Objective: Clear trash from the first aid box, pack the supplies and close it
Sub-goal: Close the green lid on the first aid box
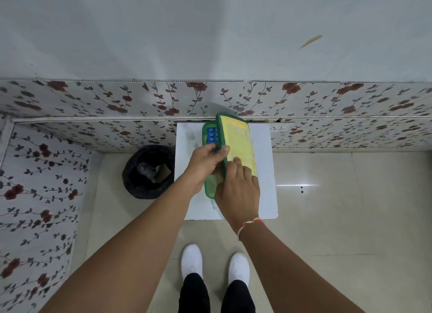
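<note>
Box (208,135): green, on the white table (266,172), dead centre of the view; its near end shows at 6 o'clock under the hands.
Lid (238,139): yellow-green, hinged up on edge along the box's 3 o'clock side, tilted over the opening, not down flat.
Blue pack (212,135): blister-type, inside the box at its 12 o'clock end, visible in the gap left of the lid.
Left hand (205,162): at the lid's 9 o'clock edge, fingers curled together and pinching something small and dark against that edge; what it is, too small to tell.
Right hand (238,189): on the lid's near end at 6 o'clock, fingers laid flat and together on the yellow face, thumb side toward the box rim, pressing rather than gripping.
Wrist thread (251,224): red and white, on the right wrist.
Bin (149,171): black-lined, on the floor at 9 o'clock of the table, just beside it, with scraps inside.
Shoes (191,259): white, at 6 o'clock, well short of the table.
</note>
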